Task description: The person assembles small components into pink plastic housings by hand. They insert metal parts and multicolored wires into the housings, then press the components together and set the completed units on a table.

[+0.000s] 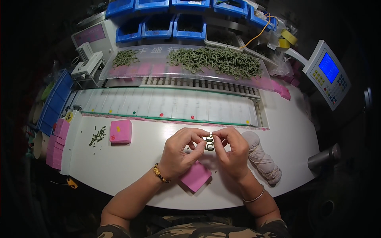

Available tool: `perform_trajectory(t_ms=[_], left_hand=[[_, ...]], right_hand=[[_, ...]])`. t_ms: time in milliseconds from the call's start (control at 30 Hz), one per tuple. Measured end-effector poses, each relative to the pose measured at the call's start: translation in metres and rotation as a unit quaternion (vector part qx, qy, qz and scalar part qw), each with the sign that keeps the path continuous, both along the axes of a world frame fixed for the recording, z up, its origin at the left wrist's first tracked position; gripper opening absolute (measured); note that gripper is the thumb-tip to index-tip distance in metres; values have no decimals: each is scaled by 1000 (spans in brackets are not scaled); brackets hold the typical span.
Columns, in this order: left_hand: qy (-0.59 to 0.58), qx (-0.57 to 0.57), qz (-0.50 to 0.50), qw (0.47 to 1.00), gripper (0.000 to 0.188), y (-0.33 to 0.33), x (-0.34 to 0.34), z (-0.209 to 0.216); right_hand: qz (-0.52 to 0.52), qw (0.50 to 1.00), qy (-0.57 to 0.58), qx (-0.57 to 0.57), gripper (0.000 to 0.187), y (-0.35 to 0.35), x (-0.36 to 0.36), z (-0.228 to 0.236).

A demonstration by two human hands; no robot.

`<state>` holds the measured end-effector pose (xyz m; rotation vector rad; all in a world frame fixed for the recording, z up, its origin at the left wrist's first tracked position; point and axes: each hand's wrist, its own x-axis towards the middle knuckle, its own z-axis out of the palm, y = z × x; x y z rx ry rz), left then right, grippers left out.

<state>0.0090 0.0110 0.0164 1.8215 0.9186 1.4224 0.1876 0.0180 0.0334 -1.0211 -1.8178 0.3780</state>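
Fingertips of both hands are pinching one small olive-green part (209,143) between them, just above the white table (131,166). The left hand (180,152) is gripping it from its side while the right hand (232,152) is closing on it from the other — seemingly so that the piece sits steady at eye line for close work. A pink pad (195,176) is lying directly beneath the wrists, and another pink block (120,131) is sitting near a scatter of green bits (97,136). A wound bundle of pale cloth (262,158) is resting just beside the right hand. Beyond, a white segmented conveyor (166,107) is running crosswise under a clear tray (158,67) heaped with green parts (216,60) — blue bins (158,25) are lining the back, and a control panel (327,73) is standing at the right in a dark room.
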Motion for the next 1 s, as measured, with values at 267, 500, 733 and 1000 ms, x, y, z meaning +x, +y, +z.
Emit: perform_trajectory(t_ms=[267,500,733,1000], left_hand=[[-105,-209,-4,972,5,1,1,7],[198,-374,-258,869,19,92,0,71],[-168,-256,-98,947,72,159,50,137],[242,23,25,970,42,0,12,46]], right_hand=[[-35,999,15,36,19,-1,4,10],[-23,975,203,-83,20,2,22,7],[-22,970,226,-91,17,9,22,3],[-17,976,217,-10,18,7,22,4]])
